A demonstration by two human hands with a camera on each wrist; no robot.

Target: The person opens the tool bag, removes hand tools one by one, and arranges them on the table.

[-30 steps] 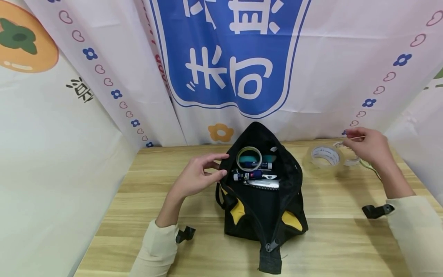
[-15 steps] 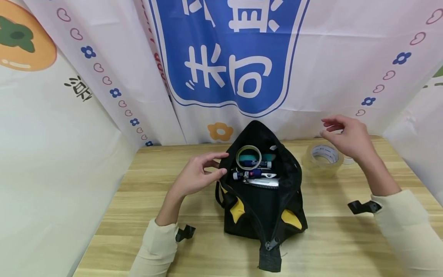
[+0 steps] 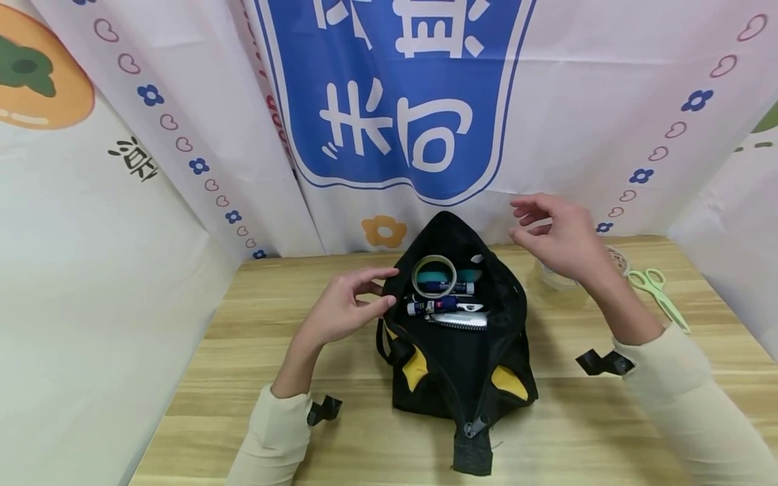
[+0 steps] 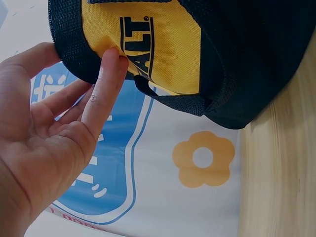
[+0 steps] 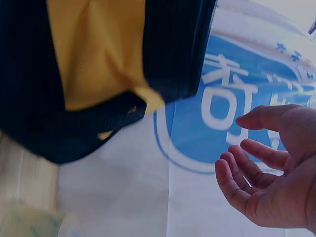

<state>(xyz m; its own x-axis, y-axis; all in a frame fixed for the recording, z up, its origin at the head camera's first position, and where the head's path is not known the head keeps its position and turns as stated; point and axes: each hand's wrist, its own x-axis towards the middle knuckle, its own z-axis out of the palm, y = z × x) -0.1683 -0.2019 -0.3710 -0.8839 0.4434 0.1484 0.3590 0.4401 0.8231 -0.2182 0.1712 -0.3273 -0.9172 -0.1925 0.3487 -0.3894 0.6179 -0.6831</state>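
Note:
A black and yellow tool bag [image 3: 468, 368] stands unzipped on the table, its mouth held wide. My left hand [image 3: 346, 307] pinches the bag's left rim; in the left wrist view the thumb [image 4: 106, 79] presses the yellow panel [image 4: 173, 54]. Inside the bag lie a roll of tape [image 3: 452, 275], dark blue tubes [image 3: 433, 306] with pale ends, and a silvery thing [image 3: 458, 320] with a ridged edge. My right hand [image 3: 562, 233] hovers right of the bag's far end, fingers loosely bent and holding nothing. In the right wrist view a gap separates this hand [image 5: 281, 168] from the bag.
Behind the right forearm, a clear tape roll [image 3: 556, 280] is partly hidden. Another roll [image 3: 618, 258] sits beside it. Green scissors [image 3: 656, 290] lie farther right. A printed cloth [image 3: 547, 121] hangs along the table's back edge.
My right hand has moved left from above the rolls at the far right toward the bag, uncovering the scissors. The left hand keeps its hold on the rim.

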